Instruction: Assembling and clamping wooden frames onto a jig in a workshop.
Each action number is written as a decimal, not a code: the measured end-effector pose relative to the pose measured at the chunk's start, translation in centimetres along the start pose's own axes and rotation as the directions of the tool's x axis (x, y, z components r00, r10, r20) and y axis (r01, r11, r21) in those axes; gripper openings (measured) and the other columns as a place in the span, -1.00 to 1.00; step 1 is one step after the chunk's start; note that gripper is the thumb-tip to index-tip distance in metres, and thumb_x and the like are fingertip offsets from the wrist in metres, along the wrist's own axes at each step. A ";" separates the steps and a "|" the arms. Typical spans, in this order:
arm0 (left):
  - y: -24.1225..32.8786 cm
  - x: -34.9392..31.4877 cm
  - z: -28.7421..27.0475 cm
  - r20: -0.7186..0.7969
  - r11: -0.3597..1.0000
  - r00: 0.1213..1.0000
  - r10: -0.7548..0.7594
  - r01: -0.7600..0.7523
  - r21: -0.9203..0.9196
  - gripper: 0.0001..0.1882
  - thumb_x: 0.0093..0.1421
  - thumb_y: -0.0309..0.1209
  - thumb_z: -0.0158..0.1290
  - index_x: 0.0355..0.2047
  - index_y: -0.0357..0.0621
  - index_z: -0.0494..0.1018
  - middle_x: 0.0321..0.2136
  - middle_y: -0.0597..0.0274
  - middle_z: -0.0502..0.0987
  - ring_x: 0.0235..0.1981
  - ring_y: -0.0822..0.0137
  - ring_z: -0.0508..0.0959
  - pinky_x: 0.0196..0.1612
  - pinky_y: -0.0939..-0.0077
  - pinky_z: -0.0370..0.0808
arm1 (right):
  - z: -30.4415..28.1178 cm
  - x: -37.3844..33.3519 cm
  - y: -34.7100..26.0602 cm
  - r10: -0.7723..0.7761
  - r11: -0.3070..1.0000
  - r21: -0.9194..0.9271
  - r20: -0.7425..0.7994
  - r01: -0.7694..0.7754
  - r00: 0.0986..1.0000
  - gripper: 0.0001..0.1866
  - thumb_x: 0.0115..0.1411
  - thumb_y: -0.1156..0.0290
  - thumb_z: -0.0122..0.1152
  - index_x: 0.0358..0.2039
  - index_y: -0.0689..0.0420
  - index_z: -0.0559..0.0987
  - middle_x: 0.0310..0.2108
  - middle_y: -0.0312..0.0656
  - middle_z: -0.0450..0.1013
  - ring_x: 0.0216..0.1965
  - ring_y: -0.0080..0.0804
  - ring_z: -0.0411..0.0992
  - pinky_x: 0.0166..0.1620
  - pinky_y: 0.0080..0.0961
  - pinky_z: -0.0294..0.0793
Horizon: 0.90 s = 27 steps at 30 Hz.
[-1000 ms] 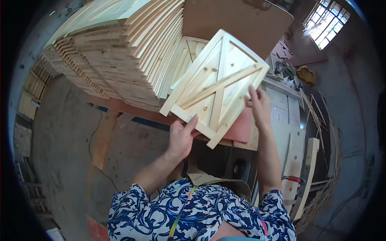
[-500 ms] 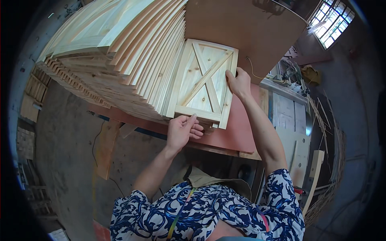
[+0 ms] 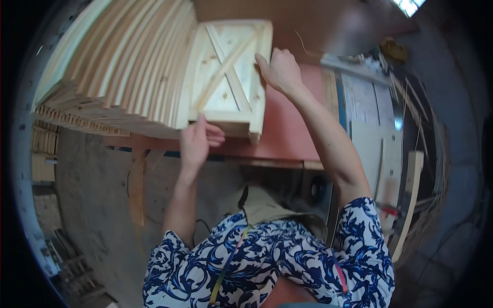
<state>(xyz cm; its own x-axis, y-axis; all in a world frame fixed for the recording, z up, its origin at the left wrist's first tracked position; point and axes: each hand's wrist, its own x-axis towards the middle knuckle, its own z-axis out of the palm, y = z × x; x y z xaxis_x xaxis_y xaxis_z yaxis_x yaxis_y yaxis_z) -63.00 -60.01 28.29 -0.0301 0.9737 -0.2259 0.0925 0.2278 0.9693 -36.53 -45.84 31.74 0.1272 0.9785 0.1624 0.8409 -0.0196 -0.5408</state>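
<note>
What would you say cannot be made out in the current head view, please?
In the head view:
Left hand: blur obscures whether its fingers grip the wooden panel.
Panel's underside: hidden beneath its braced face.
Wooden stack: far part cut off by the picture's upper edge.
Window: cut off by the same edge.

1. Dim room; blown-out window (image 3: 409,6) top right.
2. Motion blur: left hand (image 3: 195,141) smeared, X-braced wooden panel (image 3: 227,66) soft.
3. Heavy fisheye: straight edges bow, corners black.
4. Shadow under red-topped workbench (image 3: 295,126); blue-white glint far right.
</note>
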 end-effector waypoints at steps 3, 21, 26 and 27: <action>0.1 0.2 0.3 -0.053 0.994 0.996 0.065 -0.060 0.090 -0.24 0.63 0.04 -0.33 -0.34 -0.39 0.61 -0.45 -0.04 0.70 -0.42 0.22 0.74 -0.32 0.43 0.71 | -0.2 -7.1 4.7 -0.115 0.982 0.136 -0.113 0.130 0.987 -0.31 0.37 0.01 0.25 0.05 0.56 0.56 -0.02 0.44 0.53 0.06 0.31 0.53 0.13 0.03 0.55; -26.1 7.4 22.5 0.641 -0.212 0.455 0.618 -0.689 0.693 -0.28 0.45 0.03 0.07 0.35 -0.33 0.33 0.40 -0.17 0.33 0.46 -0.10 0.27 0.46 -0.03 0.23 | -0.6 -61.5 22.9 0.677 0.642 0.396 0.109 -0.657 0.728 -0.67 0.33 0.39 0.39 0.01 0.32 0.66 -0.25 0.03 0.60 -0.32 -0.17 0.62 -0.21 -0.37 0.61; -26.7 7.8 23.2 0.633 -0.230 0.496 0.595 -0.649 0.725 -0.19 0.44 0.14 0.01 0.41 -0.30 0.28 0.44 -0.08 0.29 0.51 -0.05 0.20 0.53 -0.03 0.12 | 1.5 -70.3 21.3 0.821 0.479 0.478 0.052 -0.736 0.568 -0.65 0.31 0.41 0.41 0.05 0.30 0.66 -0.23 -0.05 0.63 -0.32 -0.39 0.60 -0.23 -0.48 0.58; -26.7 7.9 23.2 0.645 -0.256 0.461 0.610 -0.655 0.711 -0.20 0.46 0.14 -0.02 0.41 -0.30 0.30 0.41 -0.11 0.34 0.50 -0.07 0.22 0.48 -0.04 0.19 | 1.7 -70.9 21.0 0.827 0.473 0.504 0.029 -0.723 0.562 -0.66 0.31 0.41 0.41 0.04 0.30 0.66 -0.25 -0.07 0.63 -0.33 -0.41 0.59 -0.24 -0.49 0.57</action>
<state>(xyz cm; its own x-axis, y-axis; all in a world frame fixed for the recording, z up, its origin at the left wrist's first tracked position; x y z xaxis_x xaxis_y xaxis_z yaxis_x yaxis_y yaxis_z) -42.60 -58.23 -1.58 0.6841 0.5931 0.4246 0.7036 -0.6901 -0.1695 -28.75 -115.27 7.47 0.7518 0.5392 -0.3795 0.0412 -0.6128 -0.7891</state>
